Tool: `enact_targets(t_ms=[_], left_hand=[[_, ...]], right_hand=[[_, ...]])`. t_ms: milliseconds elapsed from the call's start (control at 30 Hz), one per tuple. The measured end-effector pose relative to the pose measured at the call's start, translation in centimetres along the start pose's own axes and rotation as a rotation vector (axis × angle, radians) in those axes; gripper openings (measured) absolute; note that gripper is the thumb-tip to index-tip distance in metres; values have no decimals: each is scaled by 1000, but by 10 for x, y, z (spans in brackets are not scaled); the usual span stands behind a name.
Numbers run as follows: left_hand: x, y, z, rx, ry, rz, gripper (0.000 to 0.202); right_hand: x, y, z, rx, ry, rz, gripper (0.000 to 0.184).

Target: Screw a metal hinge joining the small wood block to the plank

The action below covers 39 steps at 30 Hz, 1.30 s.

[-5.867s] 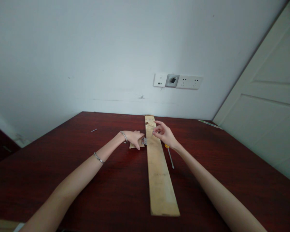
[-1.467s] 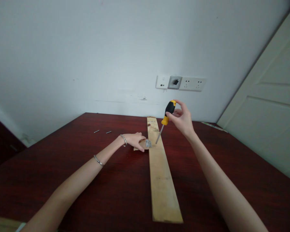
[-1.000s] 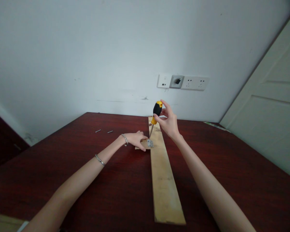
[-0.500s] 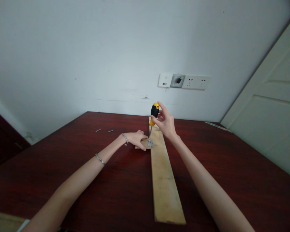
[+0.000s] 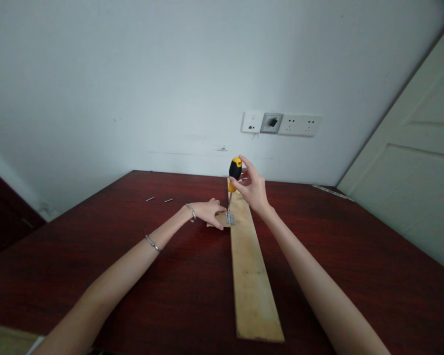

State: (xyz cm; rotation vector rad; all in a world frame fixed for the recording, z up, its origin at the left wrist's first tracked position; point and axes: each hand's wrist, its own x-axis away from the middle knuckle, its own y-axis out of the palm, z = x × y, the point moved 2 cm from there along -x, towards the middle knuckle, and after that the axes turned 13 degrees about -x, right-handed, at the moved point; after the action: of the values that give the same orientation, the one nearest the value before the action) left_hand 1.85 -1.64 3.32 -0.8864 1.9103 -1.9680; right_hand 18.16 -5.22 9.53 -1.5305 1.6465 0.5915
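My right hand (image 5: 254, 190) has its fingers round the handle of a black and yellow screwdriver (image 5: 235, 169), which stands nearly upright. Its shaft reaches down to a small metal hinge (image 5: 230, 218), and the exact spot of the tip is too small to make out. The hinge lies across a long wooden board (image 5: 253, 276) and a short wooden board (image 5: 222, 220) at its left side. My left hand (image 5: 208, 213) lies over the short board and grips it between thumb and fingers, close to the hinge, hiding much of that board.
Two screws (image 5: 168, 200) lie on the dark red table (image 5: 162, 296), left of my left hand. Behind the table rises a white wall with a row of sockets (image 5: 299, 124). A pale panelled door (image 5: 410, 172) stands at the right.
The screwdriver handle has shifted very slightly left, with my right hand still on it. My left hand and the boards stay in place.
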Motion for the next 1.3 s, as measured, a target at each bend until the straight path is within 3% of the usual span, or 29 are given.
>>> enact_targets(t_ms=[333,633,767,1000,1133,1300], left_hand=[[0,-2,0,-8,6,0,74],[1,-4,1,0,-11,-31,71],[1,-4,2,-9,-16,-34,74],[2,-5,4,-36,-13,-23,73],[1,-4,2,-32,-14,-20,73],[-1,-2,0,-43,-6,-12,79]], right_hand=[[-1,1,-8,32,-28,-52,57],[-17,-5,-38,294,108,-337,73],[-31,-6,-41,385,167,-435,61],[-55,-2,-44,550,123,-428,28],[-67,1,-46,545,120,-586,20],[-76,3,-52,588,157,-787,42]])
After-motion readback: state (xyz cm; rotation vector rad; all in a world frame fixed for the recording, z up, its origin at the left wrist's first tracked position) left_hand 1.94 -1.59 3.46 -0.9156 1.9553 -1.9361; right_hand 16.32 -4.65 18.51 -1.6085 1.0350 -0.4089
